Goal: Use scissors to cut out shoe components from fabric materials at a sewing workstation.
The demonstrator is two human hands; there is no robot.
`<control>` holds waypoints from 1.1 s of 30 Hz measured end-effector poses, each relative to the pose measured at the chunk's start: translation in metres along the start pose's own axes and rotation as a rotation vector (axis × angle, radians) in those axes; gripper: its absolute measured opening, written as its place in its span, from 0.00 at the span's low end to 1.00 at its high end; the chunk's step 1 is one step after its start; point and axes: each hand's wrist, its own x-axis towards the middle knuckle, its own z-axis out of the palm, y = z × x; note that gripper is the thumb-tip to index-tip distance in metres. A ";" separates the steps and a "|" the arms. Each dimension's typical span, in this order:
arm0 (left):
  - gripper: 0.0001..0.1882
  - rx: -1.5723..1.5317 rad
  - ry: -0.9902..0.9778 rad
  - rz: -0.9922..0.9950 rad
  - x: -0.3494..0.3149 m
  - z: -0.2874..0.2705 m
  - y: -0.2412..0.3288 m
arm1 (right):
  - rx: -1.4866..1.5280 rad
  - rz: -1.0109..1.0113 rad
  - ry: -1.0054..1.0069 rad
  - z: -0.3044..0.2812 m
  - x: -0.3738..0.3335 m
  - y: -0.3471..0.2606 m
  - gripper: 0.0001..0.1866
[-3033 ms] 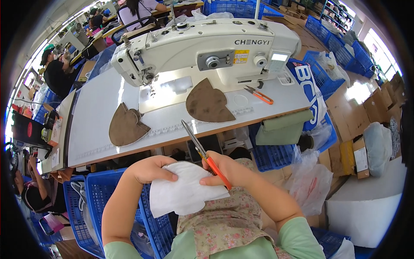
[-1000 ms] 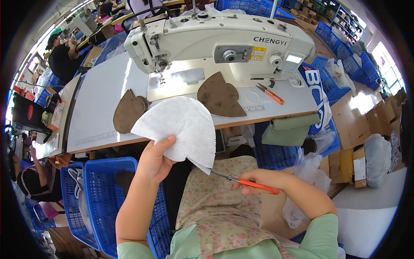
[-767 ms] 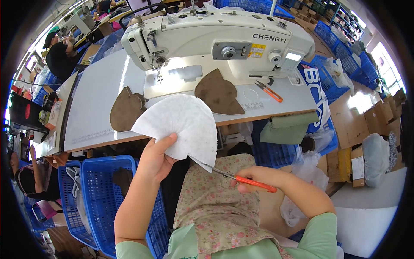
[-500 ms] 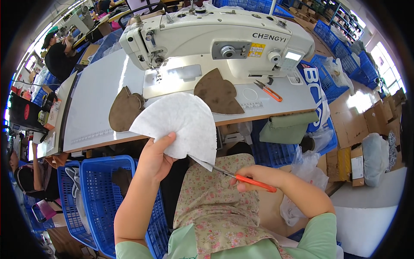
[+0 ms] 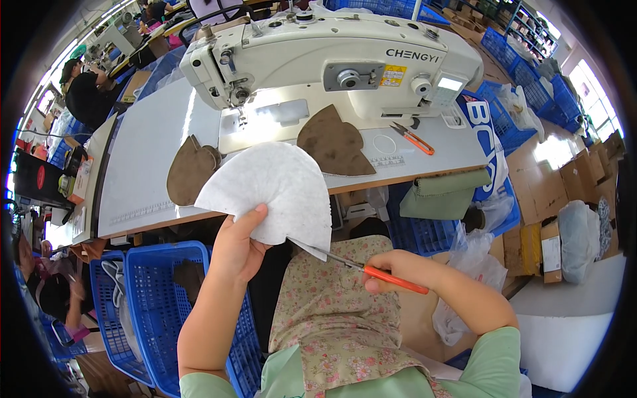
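Observation:
My left hand (image 5: 244, 242) pinches a white, rounded fabric piece (image 5: 275, 186) by its lower edge, thumb on top. Orange-handled scissors (image 5: 398, 280) are gripped in my right hand (image 5: 391, 272). Their blades lie at the lower right edge of the white piece, by a notch there; the tips are partly hidden by the fabric. Brown, petal-shaped fabric pieces rest on the sewing table (image 5: 149, 139): a small stack (image 5: 189, 172) left of the white piece, and a larger brown piece (image 5: 332, 142) behind it to the right.
A white sewing machine (image 5: 285, 56) spans the table's back. Orange thread snips (image 5: 415, 138) lie at its right. Blue plastic crates (image 5: 166, 255) stand at lower left, and green folded fabric (image 5: 444, 196) hangs below the table's right edge. Cardboard boxes (image 5: 531, 192) and a person (image 5: 86, 93) are farther off.
The white piece and my left hand have shifted slightly left. My right hand and the scissors have moved a little right, the blades still at the fabric's edge.

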 end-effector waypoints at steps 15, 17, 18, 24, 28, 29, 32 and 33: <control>0.24 -0.042 -0.015 0.006 0.003 -0.003 0.000 | -0.098 0.119 -0.002 -0.005 0.001 -0.013 0.18; 0.24 -0.038 -0.022 0.009 0.002 -0.003 0.000 | -0.077 0.086 -0.008 -0.004 -0.001 -0.009 0.19; 0.24 -0.040 -0.028 0.009 0.001 -0.003 0.000 | -0.057 0.055 -0.017 -0.004 -0.002 -0.008 0.20; 0.23 -0.025 -0.032 -0.002 0.000 0.002 0.001 | -0.106 0.042 -0.106 -0.009 -0.003 -0.012 0.23; 0.23 -0.009 -0.022 -0.003 0.000 0.002 0.001 | -0.113 0.068 -0.119 -0.011 -0.004 -0.017 0.23; 0.23 -0.009 -0.023 -0.003 0.000 0.003 0.002 | -0.094 0.021 -0.083 -0.009 -0.003 -0.012 0.25; 0.24 -0.002 -0.014 0.000 -0.001 0.005 0.002 | -0.084 0.007 -0.065 -0.009 -0.002 -0.011 0.26; 0.24 -0.011 -0.018 0.004 -0.001 0.005 0.001 | -0.095 0.039 -0.083 -0.010 -0.001 -0.012 0.24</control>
